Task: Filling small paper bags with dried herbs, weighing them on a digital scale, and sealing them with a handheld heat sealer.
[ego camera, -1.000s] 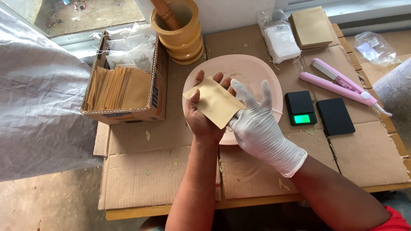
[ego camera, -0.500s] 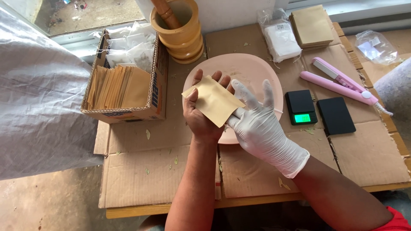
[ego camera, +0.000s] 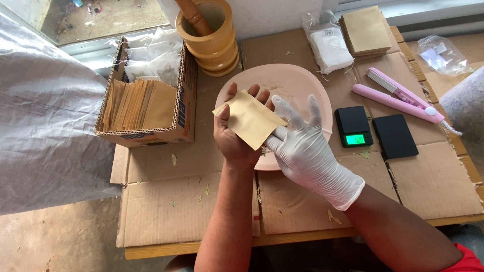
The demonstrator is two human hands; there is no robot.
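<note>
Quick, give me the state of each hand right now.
Left hand: bare, open palm up, tan paper pouch lying on it.
Right hand: white-gloved, fingers at the pouch's edge; grip cannot be told.

L hand point(ego camera: 233, 136) bare, palm up, fingers spread — R hand point(ego camera: 302, 146) gloved, fingers extended, touching L's edge.
</note>
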